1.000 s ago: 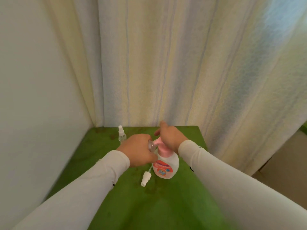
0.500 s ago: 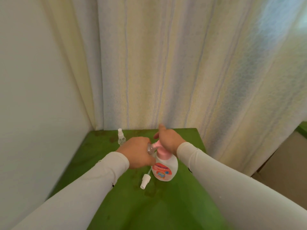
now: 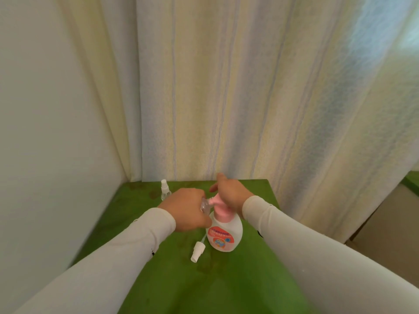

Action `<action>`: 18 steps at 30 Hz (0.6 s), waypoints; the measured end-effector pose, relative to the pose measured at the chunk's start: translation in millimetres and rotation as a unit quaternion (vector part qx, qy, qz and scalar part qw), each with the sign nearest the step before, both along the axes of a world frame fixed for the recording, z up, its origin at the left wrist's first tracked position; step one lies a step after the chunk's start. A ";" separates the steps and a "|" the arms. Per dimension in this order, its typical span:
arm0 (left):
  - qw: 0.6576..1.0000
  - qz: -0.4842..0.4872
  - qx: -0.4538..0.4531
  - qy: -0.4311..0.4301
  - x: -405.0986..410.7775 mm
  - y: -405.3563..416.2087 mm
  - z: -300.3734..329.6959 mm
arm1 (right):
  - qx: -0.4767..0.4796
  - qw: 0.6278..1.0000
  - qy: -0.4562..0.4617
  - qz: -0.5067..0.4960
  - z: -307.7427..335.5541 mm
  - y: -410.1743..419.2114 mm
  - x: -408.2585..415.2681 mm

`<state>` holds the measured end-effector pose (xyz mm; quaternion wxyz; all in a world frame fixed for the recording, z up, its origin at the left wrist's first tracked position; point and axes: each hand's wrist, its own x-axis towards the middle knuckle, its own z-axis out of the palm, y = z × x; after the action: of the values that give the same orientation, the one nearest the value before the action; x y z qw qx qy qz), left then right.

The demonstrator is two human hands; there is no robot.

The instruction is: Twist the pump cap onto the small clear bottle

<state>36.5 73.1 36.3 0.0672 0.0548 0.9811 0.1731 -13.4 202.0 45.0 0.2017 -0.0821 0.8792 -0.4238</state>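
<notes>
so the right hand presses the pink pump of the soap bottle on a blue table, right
Not quite: the head view shows the table is green, not blue. The right hand does press the pink pump of the soap bottle.

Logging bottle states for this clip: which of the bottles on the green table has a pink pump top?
The white pump bottle with the red label, under the right hand. The small clear spray bottle behind has a white top.

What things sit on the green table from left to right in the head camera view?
Small clear spray bottle with white cap → loose white spray nozzle with its tube → white pump bottle with pink pump head and red label, all on the green table.
</notes>
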 end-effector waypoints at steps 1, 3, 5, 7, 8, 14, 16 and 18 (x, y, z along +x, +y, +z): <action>1.000 0.002 0.004 0.008 -1.4 -0.9 2.8 | -0.039 0.999 -0.022 -0.016 2.5 0.6 -3.3; 1.000 0.009 0.014 0.013 -2.3 -1.3 2.6 | -0.069 0.996 -0.044 -0.036 3.6 1.4 -3.8; 0.999 0.013 0.028 0.012 -1.6 -0.4 -1.8 | -0.048 0.999 -0.023 -0.011 3.2 1.7 0.1; 0.999 0.015 0.033 0.006 0.2 1.6 -9.5 | 0.007 1.000 0.010 0.021 0.6 2.0 7.0; 1.000 0.014 0.028 0.004 1.3 1.9 -11.0 | 0.016 1.000 0.004 0.025 -1.4 1.2 8.7; 1.000 0.002 0.014 0.010 -2.8 -2.7 1.6 | -0.027 1.000 -0.004 0.004 9.8 0.1 2.3; 1.000 0.005 0.021 0.013 -3.0 -1.9 0.3 | -0.020 1.000 -0.002 0.015 8.4 -0.5 1.7; 0.999 0.009 0.032 0.010 -1.3 0.2 -5.3 | -0.010 1.000 0.019 0.014 3.2 0.5 3.2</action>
<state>35.2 73.4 31.0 0.0538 0.0503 0.9761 0.2043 -10.2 202.6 48.2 0.1900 -0.1041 0.8775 -0.4279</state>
